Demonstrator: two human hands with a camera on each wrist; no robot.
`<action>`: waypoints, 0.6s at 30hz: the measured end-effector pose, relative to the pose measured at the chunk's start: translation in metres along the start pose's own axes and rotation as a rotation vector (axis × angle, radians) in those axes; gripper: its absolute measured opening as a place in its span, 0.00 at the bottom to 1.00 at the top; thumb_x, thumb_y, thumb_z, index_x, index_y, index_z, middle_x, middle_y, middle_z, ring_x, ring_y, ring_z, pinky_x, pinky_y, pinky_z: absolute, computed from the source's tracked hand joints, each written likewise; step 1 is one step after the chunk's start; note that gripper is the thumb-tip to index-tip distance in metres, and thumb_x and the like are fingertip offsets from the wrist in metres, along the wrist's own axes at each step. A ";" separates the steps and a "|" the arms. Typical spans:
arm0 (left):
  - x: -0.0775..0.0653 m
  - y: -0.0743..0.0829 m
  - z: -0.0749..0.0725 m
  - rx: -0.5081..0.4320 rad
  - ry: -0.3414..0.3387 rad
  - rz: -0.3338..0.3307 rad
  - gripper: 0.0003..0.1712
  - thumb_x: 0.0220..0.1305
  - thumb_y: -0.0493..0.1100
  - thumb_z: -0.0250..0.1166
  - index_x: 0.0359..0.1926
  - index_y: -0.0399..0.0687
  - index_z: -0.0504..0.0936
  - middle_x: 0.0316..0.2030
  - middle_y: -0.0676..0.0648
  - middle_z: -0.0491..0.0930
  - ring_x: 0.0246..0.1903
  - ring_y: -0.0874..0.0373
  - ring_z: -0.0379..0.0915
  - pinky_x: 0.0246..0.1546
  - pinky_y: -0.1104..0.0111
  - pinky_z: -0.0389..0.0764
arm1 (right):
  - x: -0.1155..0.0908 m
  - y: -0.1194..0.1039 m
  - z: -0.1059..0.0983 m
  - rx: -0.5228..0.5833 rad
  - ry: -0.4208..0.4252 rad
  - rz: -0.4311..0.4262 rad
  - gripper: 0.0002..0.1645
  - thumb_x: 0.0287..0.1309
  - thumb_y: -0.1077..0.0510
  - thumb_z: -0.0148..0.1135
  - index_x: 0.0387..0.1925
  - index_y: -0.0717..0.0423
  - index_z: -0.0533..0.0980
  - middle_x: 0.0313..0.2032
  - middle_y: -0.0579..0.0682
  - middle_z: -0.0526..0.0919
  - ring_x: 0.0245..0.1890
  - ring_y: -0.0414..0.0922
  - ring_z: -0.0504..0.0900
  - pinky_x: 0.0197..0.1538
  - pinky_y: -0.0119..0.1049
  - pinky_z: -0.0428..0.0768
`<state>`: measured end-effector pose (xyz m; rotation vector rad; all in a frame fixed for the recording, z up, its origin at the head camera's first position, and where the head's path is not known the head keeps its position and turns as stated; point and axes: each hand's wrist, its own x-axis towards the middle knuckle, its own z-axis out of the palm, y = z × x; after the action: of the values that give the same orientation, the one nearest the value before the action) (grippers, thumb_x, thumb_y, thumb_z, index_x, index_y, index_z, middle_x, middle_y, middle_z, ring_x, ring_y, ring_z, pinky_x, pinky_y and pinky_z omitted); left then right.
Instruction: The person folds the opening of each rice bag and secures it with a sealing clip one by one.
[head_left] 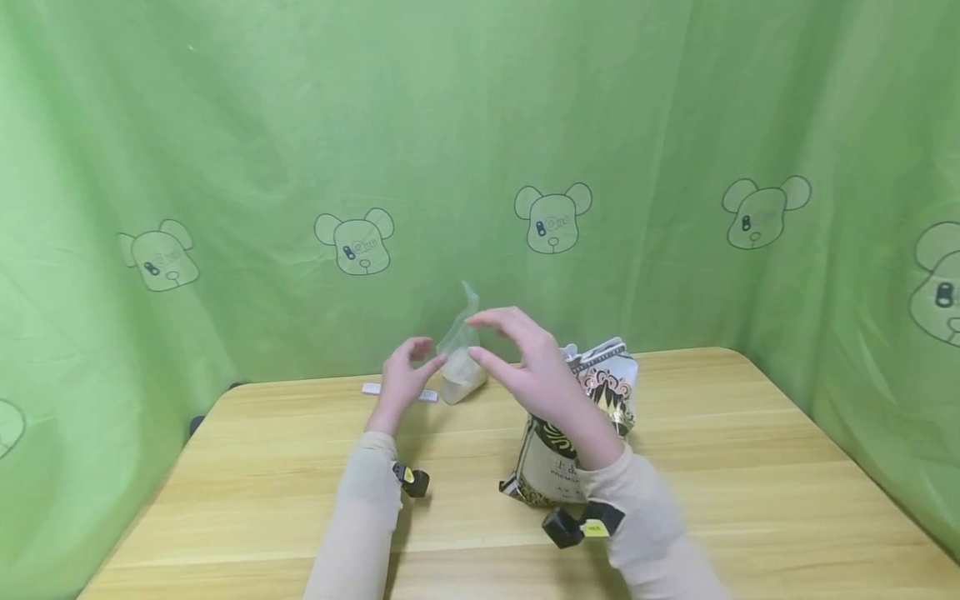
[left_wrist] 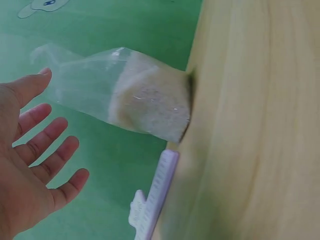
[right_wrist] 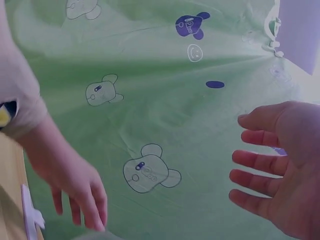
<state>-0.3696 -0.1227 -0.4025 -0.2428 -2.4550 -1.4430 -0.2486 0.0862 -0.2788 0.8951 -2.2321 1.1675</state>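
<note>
A clear plastic bag holding pale grains stands at the far edge of the table, its thin upper part rising loose. On its left side, my left hand has spread, relaxed fingers; in the left wrist view the thumb overlaps the bag's tip. My right hand hovers on the bag's right, thumb and fingers apart. In the right wrist view that hand holds nothing. A slim pale lilac strip with ridge-like marks and a small side piece lies behind the left hand.
A large printed package, white, black and gold, stands on the wooden table beneath my right forearm. Green curtain with bear-head drawings hangs close behind the table and along both sides.
</note>
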 end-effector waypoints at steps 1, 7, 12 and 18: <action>0.000 -0.001 0.001 0.000 0.000 -0.003 0.31 0.50 0.57 0.64 0.53 0.50 0.71 0.50 0.48 0.75 0.52 0.51 0.70 0.55 0.53 0.70 | 0.002 0.000 0.003 0.013 -0.004 0.021 0.22 0.56 0.51 0.57 0.53 0.50 0.70 0.52 0.45 0.74 0.54 0.41 0.71 0.59 0.39 0.70; 0.001 -0.005 0.009 0.029 -0.016 -0.017 0.31 0.49 0.58 0.64 0.52 0.51 0.71 0.49 0.47 0.76 0.51 0.48 0.71 0.52 0.56 0.72 | 0.012 0.000 0.019 0.098 0.019 0.157 0.24 0.56 0.52 0.57 0.55 0.51 0.67 0.52 0.47 0.73 0.54 0.43 0.71 0.59 0.41 0.70; 0.000 -0.005 0.014 0.038 -0.028 -0.032 0.31 0.50 0.58 0.64 0.53 0.48 0.71 0.48 0.47 0.76 0.51 0.49 0.72 0.51 0.57 0.74 | 0.016 0.004 0.032 0.150 0.090 0.261 0.24 0.55 0.53 0.57 0.54 0.51 0.67 0.52 0.48 0.72 0.55 0.45 0.71 0.59 0.41 0.71; -0.001 -0.005 0.018 0.015 -0.001 -0.047 0.24 0.54 0.54 0.62 0.50 0.49 0.73 0.46 0.49 0.77 0.47 0.53 0.73 0.49 0.59 0.75 | 0.019 0.009 0.047 0.187 0.174 0.341 0.25 0.55 0.53 0.58 0.55 0.49 0.66 0.52 0.50 0.72 0.54 0.45 0.70 0.58 0.41 0.72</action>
<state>-0.3730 -0.1098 -0.4155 -0.1844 -2.4866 -1.4435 -0.2721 0.0445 -0.2961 0.4641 -2.2133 1.5638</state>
